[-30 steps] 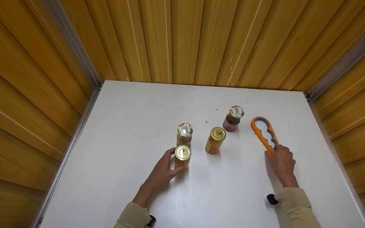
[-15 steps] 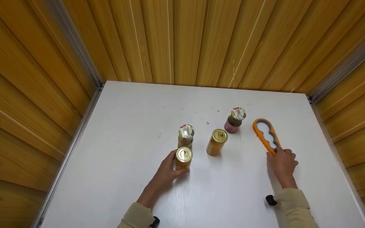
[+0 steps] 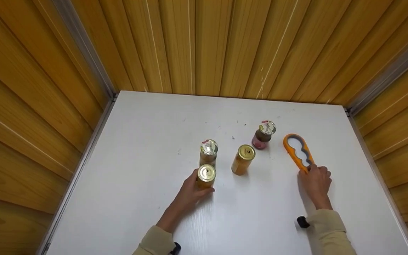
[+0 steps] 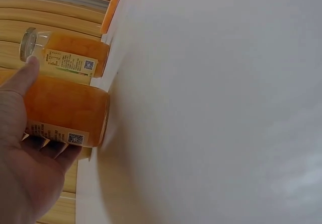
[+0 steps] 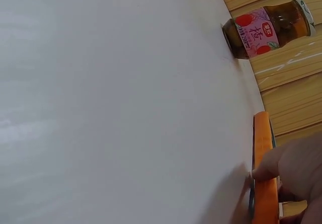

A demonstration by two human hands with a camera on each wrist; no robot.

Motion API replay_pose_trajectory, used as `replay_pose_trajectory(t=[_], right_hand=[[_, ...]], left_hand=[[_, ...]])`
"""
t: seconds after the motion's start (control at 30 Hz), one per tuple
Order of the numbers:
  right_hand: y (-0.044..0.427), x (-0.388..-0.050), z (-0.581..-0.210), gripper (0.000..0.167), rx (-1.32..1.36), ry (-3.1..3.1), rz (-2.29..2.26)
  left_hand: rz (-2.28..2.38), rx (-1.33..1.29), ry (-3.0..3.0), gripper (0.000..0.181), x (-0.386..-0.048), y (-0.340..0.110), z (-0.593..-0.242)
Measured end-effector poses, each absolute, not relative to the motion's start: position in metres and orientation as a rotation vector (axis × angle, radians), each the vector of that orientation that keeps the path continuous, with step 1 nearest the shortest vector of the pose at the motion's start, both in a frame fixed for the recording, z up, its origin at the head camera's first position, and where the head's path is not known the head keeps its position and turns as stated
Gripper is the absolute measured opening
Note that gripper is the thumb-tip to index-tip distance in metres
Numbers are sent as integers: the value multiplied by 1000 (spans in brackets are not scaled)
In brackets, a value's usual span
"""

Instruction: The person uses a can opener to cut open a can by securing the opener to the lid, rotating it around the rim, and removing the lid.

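Note:
My left hand (image 3: pixel 189 191) grips a gold-lidded glass jar of orange fruit (image 3: pixel 205 180), thumb on the near side and fingers around the far side. In the left wrist view this upright jar (image 4: pixel 68 108) has a label with a square code. Just behind it stands a jar with a patterned white lid (image 3: pixel 209 150), partly hidden. To the right is a second gold-lidded orange jar (image 3: pixel 243 161). At the right, my right hand (image 3: pixel 316 182) holds the near end of an orange jar opener (image 3: pixel 290 150) with a wavy grey inner edge; the opener lies on the table.
A dark-filled jar with a pink label (image 3: pixel 262 136) stands between the second orange jar and the opener, farther back. The white table (image 3: pixel 147 141) meets wood-panelled walls (image 3: pixel 207 46) at the back and sides. Small dark marks dot its surface.
The head view has shifted slightly, so everything sits a little lower and farther right. My left thumb reaches a bit farther around the jar. The right hand keeps its hold on the jar opener.

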State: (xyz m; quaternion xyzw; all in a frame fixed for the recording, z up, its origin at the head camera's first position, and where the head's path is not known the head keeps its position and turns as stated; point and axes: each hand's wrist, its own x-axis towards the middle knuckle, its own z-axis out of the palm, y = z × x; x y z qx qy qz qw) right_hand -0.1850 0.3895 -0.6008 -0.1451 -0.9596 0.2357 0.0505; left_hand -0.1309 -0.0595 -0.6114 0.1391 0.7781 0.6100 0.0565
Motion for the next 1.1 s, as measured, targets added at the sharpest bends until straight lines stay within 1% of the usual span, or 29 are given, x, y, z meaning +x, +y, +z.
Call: replay_pose_trajectory(t=[0.2,0.4,0.57,0.73,1.1], right_hand=[[392,-184,-594,42,-463,-2928,801],[397,-179,-585,47,-571,-2903,1146],[393,-168,-574,47,-626,-2835,1333],[380,-156,-553,44,-555,-2821,1363],[345,-134,-507,32,-304,-2729,1385]], left_hand=[[1826,460,2378,74,-130,-57,-614],[1823,430,2325,75,-126,-53,-611],[1812,444,2300,71,-124,-50,-607],[1783,449,2283,70,-123,-46,-605],[1735,498,2265,70,-119,-36,-604]])
